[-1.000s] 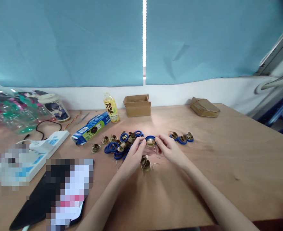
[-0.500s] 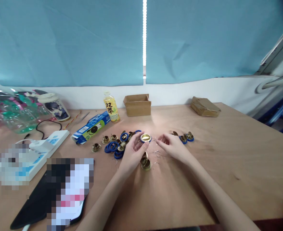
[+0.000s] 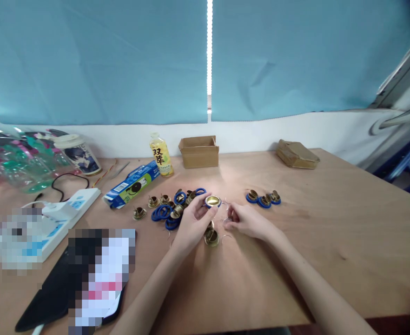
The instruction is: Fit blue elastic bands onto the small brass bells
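Observation:
My left hand (image 3: 195,222) is closed around a round brass fitting (image 3: 213,201) with a blue ring about it, its shiny hollow side facing up. To the right, my right hand (image 3: 248,220) pinches a thin silver wire ring (image 3: 226,220) low over the table. Other thin wire rings (image 3: 227,237) lie near its fingertips. A loose brass fitting (image 3: 211,237) rests just in front of my left hand, with another partly hidden behind it. Several blue rings (image 3: 162,212) and brass fittings (image 3: 153,201) are heaped left of my left hand.
Brass fittings with blue rings (image 3: 265,201) stand grouped beyond my right hand. Behind are an open cardboard box (image 3: 200,157), a yellow-labelled bottle (image 3: 162,156) and a blue carton (image 3: 132,185). A power strip (image 3: 70,216) and a dark device (image 3: 48,284) lie left.
My right hand has moved down and slightly toward me, from beside the held fitting to the wire rings. My left hand keeps the fitting nearly in place.

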Tool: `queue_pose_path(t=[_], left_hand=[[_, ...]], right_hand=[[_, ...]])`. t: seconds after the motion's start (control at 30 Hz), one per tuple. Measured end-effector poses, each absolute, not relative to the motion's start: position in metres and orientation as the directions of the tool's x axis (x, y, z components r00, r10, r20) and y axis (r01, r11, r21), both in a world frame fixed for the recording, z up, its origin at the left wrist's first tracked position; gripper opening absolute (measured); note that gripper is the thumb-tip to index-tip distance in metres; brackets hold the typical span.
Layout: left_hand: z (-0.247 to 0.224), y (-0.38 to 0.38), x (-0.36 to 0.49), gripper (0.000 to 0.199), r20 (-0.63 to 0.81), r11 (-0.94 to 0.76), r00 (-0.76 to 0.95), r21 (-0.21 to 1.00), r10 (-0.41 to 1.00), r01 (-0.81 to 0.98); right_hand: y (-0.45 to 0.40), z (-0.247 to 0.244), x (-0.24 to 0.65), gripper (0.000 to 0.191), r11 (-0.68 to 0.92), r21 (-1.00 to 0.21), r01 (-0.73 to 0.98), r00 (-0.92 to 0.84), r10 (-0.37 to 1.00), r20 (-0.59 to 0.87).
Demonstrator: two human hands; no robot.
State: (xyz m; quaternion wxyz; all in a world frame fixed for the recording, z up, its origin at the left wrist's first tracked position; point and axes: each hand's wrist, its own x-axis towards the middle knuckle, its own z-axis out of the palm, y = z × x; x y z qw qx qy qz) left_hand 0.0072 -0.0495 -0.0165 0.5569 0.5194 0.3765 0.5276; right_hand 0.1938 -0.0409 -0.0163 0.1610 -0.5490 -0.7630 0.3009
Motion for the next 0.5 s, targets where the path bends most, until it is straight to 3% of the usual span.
queue_pose_path(t=[0.17,0.5], left_hand=[[-0.015,-0.0501,0.0079,0.043,0.121,-0.092,0.158,0.979,0.98,-0.183],[-0.0148,-0.0502,0.009,0.043,0.118,-0.091,0.146,0.98,0.982,-0.179]], right_hand=[[-0.0413,-0.0175,0.1941,0.021,0.262,-0.614,0.745,-0.368,0.929,-0.05],[-0.0407,-0.0249,0.1928,0.004,0.37,-0.531,0.762,-0.427,0.904,0.017]])
